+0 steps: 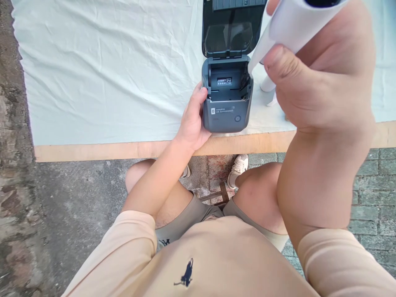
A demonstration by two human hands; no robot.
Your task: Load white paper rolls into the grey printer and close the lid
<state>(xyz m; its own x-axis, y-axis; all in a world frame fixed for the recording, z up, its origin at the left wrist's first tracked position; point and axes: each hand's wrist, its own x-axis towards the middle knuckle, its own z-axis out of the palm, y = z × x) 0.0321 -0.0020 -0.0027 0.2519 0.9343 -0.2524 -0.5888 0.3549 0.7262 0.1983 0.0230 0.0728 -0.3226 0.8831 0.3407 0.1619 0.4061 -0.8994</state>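
A small dark grey label printer point(227, 117) rests near the table's front edge with its lid point(232, 35) swung up and back. Its paper bay shows a small sticker inside and no roll. My left hand point(194, 117) grips the printer's left side, thumb on the rim by the bay. Close to the camera, my right hand point(324, 86) holds a white paper roll point(297, 29) with a dark core end, thumb pressed against the paper. A loose tail of the paper hangs down beside the printer's upper right corner.
Behind my right hand, a white object point(267, 84), partly hidden, lies on the cloth. White wrinkled cloth point(108, 74) covers the table, whose bare wooden edge point(123, 149) runs along the front. My knees are below that edge, over a paved floor.
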